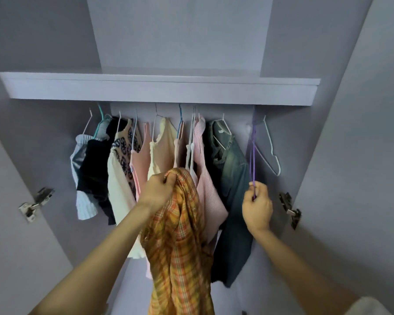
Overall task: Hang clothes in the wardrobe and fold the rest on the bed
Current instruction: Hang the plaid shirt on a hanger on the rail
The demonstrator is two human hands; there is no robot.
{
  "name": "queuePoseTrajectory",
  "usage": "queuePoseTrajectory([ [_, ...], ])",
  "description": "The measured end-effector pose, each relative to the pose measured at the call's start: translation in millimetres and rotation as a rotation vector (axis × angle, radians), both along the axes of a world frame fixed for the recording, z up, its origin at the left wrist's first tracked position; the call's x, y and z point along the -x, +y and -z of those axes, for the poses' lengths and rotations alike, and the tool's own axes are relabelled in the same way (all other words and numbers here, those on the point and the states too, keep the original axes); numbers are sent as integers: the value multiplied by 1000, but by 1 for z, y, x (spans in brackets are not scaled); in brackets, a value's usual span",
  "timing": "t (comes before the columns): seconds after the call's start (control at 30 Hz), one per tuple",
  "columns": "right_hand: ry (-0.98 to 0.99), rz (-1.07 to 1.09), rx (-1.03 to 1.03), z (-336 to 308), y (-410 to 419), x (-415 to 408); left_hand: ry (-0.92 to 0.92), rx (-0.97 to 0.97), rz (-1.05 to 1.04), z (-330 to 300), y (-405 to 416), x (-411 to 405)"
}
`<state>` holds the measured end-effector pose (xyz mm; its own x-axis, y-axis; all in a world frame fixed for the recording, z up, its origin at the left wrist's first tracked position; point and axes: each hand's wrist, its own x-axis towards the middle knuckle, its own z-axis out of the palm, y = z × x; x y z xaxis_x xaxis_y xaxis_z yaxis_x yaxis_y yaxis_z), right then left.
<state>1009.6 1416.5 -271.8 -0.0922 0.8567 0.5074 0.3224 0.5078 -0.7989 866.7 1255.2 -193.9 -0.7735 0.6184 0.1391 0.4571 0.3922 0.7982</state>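
I hold an orange checked shirt (pixel 180 235) up in front of the open wardrobe (pixel 350 155). My left hand (pixel 157 193) is bunched tight around the top of the shirt, and the rest of it hangs down long and loose between my two arms. My right hand (pixel 257 206) pinches the bottom of a purple hanger (pixel 253 155). That hanger goes up under the shelf, so I cannot see its hook. It has no clothes on it.

Just to the right of the purple hanger is a white hanger (pixel 271 151), bare too. To the left of it hang blue jeans (pixel 232 189), dark and long. Next comes a pink striped top (pixel 205 178), partly behind my shirt. Then there is a cream top (pixel 163 151), a pink top (pixel 141 164), a white top with dark flowers (pixel 121 169), a black piece (pixel 93 171) and a pale blue piece (pixel 82 178) at the far left. They all hang close together, touching side by side.

Above the clothes a thick shelf (pixel 159 87) runs from one side to the other. The walls inside look pale purple-grey and smooth. Both doors stand open. A shiny metal hinge (pixel 35 204) sits on the left side, and another hinge (pixel 291 210) sits on the right side. Something pale and blurry shows in the bottom right corner, and I cannot tell what it is.
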Motion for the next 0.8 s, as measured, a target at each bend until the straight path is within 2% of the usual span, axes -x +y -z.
queuePoseTrajectory([
  [0.1, -46, -75, 80, 11, -33, -23, -259, -48, -2, 7, -28, -9],
  [0.23, 75, -128, 71, 10, -66, -45, -487, -17, -20, 10, -58, -20],
  [0.33, 65, -295, 114, 11, -89, -52, -559, -30, 10, 8, -75, -29],
  [0.4, 123, -447, 270, 6, -94, -47, -585, -56, 22, 6, -84, -33],
  [0.5, 202, -443, 360, -7, -97, -32, -638, -86, 80, 1, -97, -30],
  [0.63, 267, -396, 261, -12, -105, -29, -577, 35, 139, -8, -119, -22],
  [0.73, 351, -450, 380, -23, -106, -32, -261, 250, 63, -5, -132, -15],
  [0.8, 385, -522, 541, -29, -103, -30, -106, 307, 33, -4, -142, -15],
])
